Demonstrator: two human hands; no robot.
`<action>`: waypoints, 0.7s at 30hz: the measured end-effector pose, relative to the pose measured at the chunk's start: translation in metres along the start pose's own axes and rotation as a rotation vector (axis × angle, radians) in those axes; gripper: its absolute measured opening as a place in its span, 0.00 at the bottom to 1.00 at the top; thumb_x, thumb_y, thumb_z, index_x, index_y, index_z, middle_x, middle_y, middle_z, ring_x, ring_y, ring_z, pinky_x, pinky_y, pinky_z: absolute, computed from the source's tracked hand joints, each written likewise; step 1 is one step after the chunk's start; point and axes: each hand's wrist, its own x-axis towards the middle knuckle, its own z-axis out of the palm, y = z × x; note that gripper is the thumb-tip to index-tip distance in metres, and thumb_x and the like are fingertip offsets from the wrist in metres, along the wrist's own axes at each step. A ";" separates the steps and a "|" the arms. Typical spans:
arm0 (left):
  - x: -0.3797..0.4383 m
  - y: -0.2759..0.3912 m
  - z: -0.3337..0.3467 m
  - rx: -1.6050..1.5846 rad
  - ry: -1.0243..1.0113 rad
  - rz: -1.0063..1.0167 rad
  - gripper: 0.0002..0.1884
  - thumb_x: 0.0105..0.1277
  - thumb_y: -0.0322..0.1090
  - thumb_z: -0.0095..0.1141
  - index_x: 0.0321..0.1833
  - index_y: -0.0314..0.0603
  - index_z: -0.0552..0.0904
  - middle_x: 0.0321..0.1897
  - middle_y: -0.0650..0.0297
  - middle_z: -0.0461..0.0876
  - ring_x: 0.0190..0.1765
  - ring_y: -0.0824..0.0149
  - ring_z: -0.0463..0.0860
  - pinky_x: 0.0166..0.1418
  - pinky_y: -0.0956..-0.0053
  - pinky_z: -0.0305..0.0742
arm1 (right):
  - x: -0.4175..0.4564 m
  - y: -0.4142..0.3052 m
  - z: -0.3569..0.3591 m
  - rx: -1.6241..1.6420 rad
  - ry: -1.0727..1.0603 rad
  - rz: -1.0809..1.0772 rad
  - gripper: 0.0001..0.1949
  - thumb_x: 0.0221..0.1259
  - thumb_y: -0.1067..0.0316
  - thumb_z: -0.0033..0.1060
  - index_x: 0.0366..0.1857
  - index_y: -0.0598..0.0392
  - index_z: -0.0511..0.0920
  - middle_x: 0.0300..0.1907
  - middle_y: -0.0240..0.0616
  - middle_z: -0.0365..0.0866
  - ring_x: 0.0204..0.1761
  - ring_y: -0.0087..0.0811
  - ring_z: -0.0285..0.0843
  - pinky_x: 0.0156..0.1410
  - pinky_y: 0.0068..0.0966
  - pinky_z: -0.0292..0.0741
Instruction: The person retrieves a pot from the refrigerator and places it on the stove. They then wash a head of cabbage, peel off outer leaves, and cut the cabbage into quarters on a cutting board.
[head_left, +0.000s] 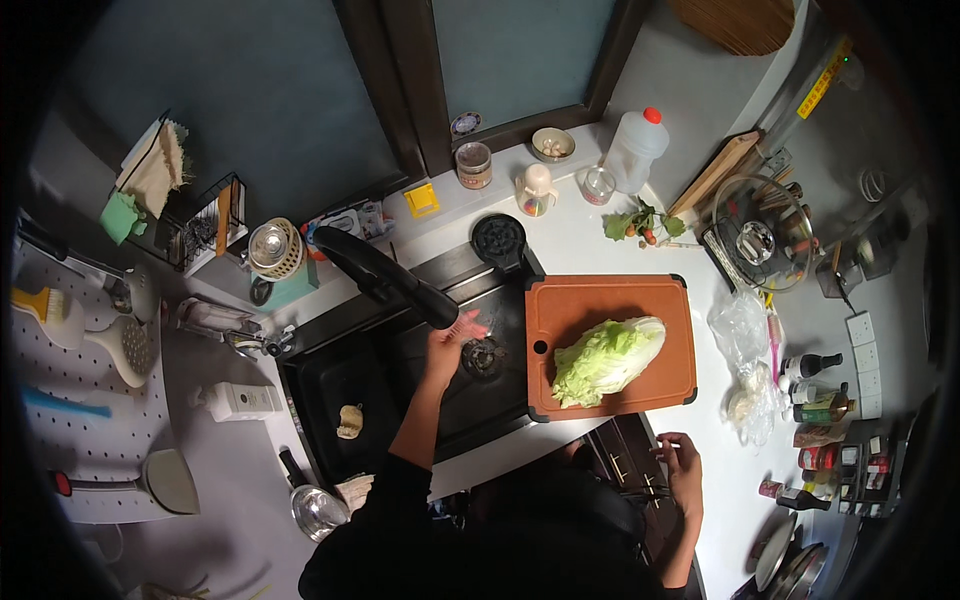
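My left hand (454, 335) is directly below the head of a black kitchen faucet (409, 281), over the dark sink (450, 420). Its fingers are spread and partly hidden by the faucet; water seems to run over them. Beneath it is the sink drain (484, 357). A Chinese cabbage (611, 358) lies on a reddish-brown cutting board (559, 300) with black corners, which spans the sink's right edge and the counter. My right hand (681, 472) hangs near the counter's front edge, apart from the board, with loosely bent fingers and nothing visible in them.
A yellowish sponge-like piece (349, 421) lies in the left basin. A small metal pan (319, 511) and a white pump bottle (241, 401) stand left. Plastic bags (742, 330) and sauce bottles (821, 407) occupy the right counter. A plastic jug (636, 154) stands behind the board.
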 end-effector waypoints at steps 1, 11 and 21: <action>-0.001 0.003 -0.007 -0.015 0.046 -0.016 0.14 0.79 0.31 0.48 0.59 0.30 0.80 0.45 0.53 0.87 0.42 0.63 0.87 0.51 0.71 0.81 | 0.005 0.000 0.002 -0.026 0.005 -0.028 0.10 0.78 0.64 0.52 0.48 0.61 0.76 0.46 0.38 0.82 0.43 0.28 0.83 0.51 0.26 0.78; 0.025 0.016 -0.059 0.936 -0.239 0.303 0.19 0.64 0.18 0.49 0.57 0.37 0.82 0.57 0.52 0.83 0.63 0.52 0.79 0.69 0.63 0.70 | 0.025 -0.005 0.006 -0.095 0.012 -0.155 0.09 0.76 0.66 0.53 0.49 0.60 0.78 0.37 0.40 0.85 0.40 0.27 0.83 0.49 0.25 0.77; 0.119 0.020 -0.129 2.348 -0.243 0.421 0.24 0.65 0.48 0.53 0.49 0.31 0.85 0.51 0.45 0.82 0.63 0.45 0.75 0.78 0.44 0.52 | 0.029 0.003 -0.023 -0.098 0.063 -0.126 0.09 0.74 0.69 0.56 0.50 0.60 0.77 0.43 0.39 0.84 0.43 0.28 0.84 0.50 0.27 0.79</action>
